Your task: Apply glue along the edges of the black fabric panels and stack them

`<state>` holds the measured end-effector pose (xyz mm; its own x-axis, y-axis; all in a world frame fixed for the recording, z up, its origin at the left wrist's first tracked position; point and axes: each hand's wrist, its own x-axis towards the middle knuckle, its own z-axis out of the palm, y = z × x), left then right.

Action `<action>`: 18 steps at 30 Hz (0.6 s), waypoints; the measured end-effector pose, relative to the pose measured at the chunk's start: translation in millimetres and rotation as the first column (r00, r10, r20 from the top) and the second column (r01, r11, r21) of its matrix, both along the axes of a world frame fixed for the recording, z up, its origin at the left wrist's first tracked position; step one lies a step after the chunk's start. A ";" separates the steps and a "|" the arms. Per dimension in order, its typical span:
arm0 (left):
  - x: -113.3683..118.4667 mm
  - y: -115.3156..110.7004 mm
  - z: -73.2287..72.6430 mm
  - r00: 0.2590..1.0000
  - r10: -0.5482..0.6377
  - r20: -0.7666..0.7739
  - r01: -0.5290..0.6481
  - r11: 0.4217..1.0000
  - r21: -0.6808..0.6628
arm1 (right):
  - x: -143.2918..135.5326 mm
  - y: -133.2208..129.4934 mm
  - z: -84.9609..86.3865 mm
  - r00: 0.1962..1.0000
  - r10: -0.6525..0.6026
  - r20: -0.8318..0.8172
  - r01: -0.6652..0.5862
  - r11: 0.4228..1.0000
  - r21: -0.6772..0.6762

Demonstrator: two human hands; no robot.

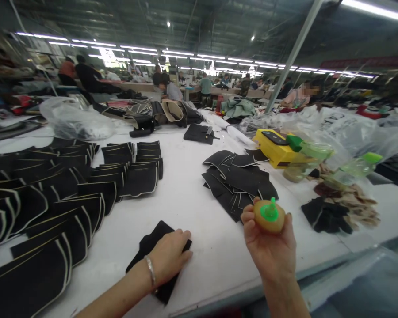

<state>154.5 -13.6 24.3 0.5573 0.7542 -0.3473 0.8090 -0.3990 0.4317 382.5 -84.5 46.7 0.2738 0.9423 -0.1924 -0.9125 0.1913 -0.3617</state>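
My left hand (170,253) lies palm down on a black leather-like piece (159,232) near the table's front edge. Its fingertips reach the right corner of the piece, and the thumb stands apart from the fingers. Part of the piece is hidden under the hand. Raised above the table, my right hand (273,251) is wrapped round a small yellowish squeeze bottle (265,223) with a green nozzle pointing up. Just behind that hand is a loose heap of black pieces (242,176) with pale edges.
Overlapping rows of black pieces (63,207) cover the left side of the white table (182,190). A black pouch (199,134) lies farther back. At right are a yellow box (275,152) with a phone (276,137) on top, plastic bags and fabric scraps (354,205). People work in the background.
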 end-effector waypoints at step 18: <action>-22.1 -43.8 -17.1 0.968 0.147 -0.202 -0.114 0.979 0.168 | -22.3 -11.1 -15.6 0.916 -0.080 0.393 0.100 0.994 -0.031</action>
<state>132.4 -57.4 7.2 0.3767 0.8689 -0.3212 0.9247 -0.3321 0.1862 360.2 -95.6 31.1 0.4201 0.9021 -0.0987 -0.6762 0.2386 -0.6970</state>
